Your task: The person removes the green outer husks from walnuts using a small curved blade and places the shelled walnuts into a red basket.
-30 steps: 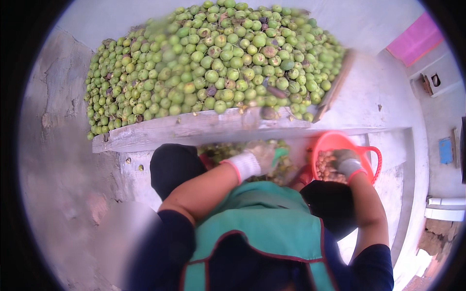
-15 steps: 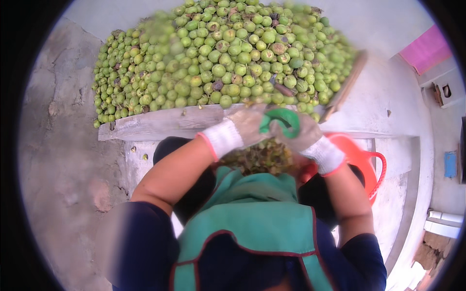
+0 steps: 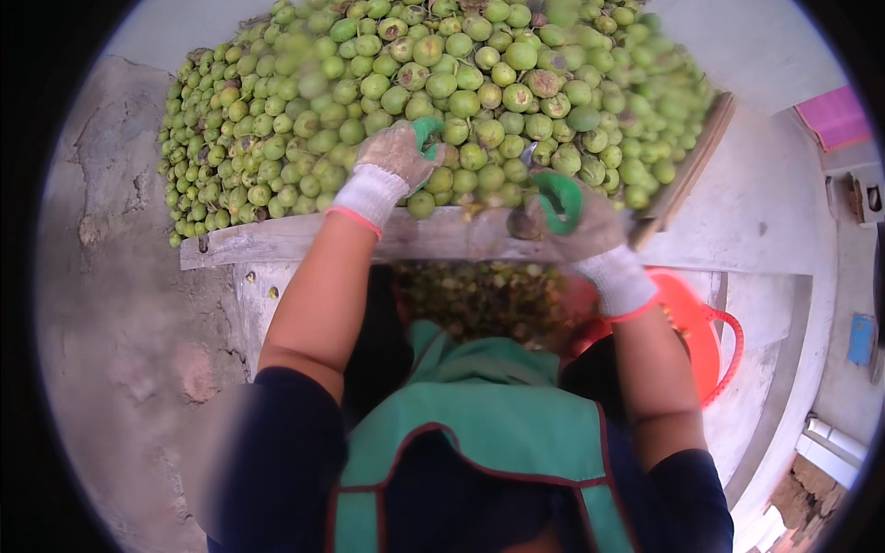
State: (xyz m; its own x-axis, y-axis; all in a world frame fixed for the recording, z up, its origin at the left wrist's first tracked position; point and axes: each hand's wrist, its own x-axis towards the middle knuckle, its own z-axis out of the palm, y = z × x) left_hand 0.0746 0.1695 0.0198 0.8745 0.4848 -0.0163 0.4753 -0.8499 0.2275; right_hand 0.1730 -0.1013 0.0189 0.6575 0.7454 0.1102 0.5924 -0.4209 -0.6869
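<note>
My left hand (image 3: 402,152), in a soiled white glove with green finger fronts, rests low on a heap of round green fruit (image 3: 442,85). Its fingers are curled and closed; whatever they grip is hidden behind the glove. My right hand (image 3: 583,217), gloved alike, hovers by the front board with its fingers bent round. The blade of a small knife (image 3: 528,155) pokes out just above those fingertips; its handle is out of sight there, and motion blur hides whether I grip it. Beside the right thumb is a dark, blurred roundish thing (image 3: 523,224).
A pale wooden board (image 3: 295,235) edges the heap in front, and another board (image 3: 687,166) bounds it on the right. Cut brownish-green bits (image 3: 479,295) lie below, between my knees. A red basket (image 3: 687,318) with a looped handle stands at my right.
My hands were together above the front board and have parted. The left has moved up and left onto the heap; the right has shifted right, over the place where the knife handle showed.
</note>
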